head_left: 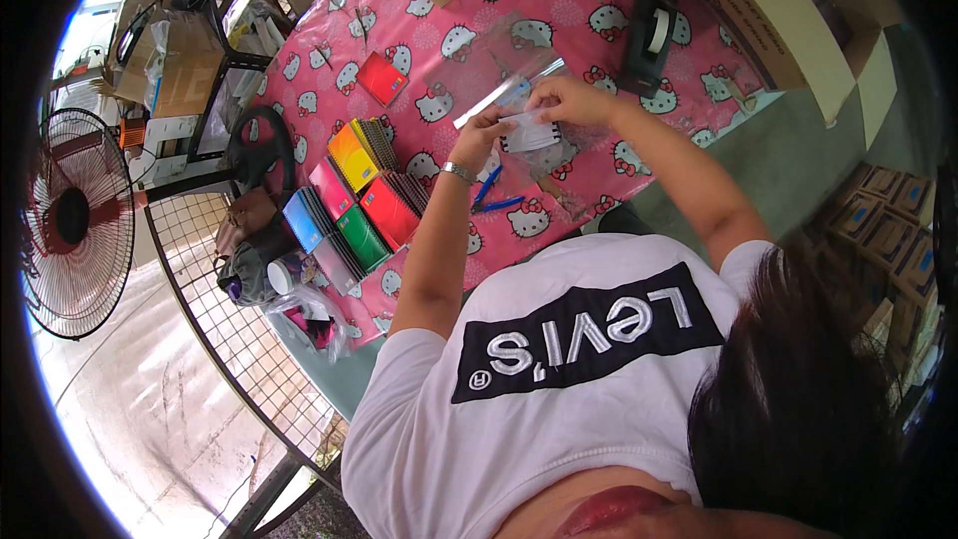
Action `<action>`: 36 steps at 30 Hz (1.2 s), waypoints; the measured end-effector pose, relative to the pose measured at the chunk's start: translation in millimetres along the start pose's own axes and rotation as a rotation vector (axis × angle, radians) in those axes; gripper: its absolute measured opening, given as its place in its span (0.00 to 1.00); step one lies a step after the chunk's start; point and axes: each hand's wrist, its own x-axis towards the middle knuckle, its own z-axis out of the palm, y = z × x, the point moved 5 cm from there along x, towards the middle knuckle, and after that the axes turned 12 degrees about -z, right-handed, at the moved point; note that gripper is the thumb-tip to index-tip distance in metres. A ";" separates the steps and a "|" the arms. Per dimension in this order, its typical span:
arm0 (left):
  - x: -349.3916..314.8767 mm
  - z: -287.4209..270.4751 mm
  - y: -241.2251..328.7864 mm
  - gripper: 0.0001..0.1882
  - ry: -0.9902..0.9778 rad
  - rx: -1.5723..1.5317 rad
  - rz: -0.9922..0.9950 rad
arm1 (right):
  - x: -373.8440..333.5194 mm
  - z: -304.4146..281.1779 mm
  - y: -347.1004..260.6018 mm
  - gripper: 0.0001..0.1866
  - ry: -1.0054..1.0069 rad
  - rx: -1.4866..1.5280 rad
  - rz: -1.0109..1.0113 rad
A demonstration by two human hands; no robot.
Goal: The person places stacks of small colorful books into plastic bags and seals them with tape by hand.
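My left hand [481, 142], with a silver watch on its wrist, is closed on the left edge of a clear plastic bag [509, 92]. Pinched fingers of my right hand [573, 102] grip the same bag from the right. Between and below my fingers shows a small white spiral notepad [527, 133]; whether it is fully inside the plastic I cannot tell. Blue-handled pliers [496, 202] lie spread on the table just below my left hand. More clear plastic lies crumpled under the notepad.
Stacked spiral notepads in several colours [364, 208] stand left of my forearm. A single red notepad [382, 79] lies farther off. A black tape dispenser [649, 45] sits right of my hands on the pink patterned tablecloth [439, 35]. Cardboard boxes [758, 25] border the far and right sides.
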 end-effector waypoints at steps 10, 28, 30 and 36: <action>-50.4 39.8 42.3 0.15 0.387 0.994 0.456 | -23.2 5.3 -35.1 0.07 0.172 -0.252 -0.264; -49.6 26.0 23.7 0.08 0.787 0.954 0.384 | -25.2 19.2 -47.6 0.06 0.625 -0.712 -0.282; -51.1 38.6 35.3 0.08 0.821 1.125 0.391 | -50.9 -23.6 -25.7 0.07 0.825 -0.666 -0.240; -30.7 34.0 41.3 0.12 0.599 1.229 0.193 | -154.3 -87.3 70.9 0.08 1.184 0.269 0.721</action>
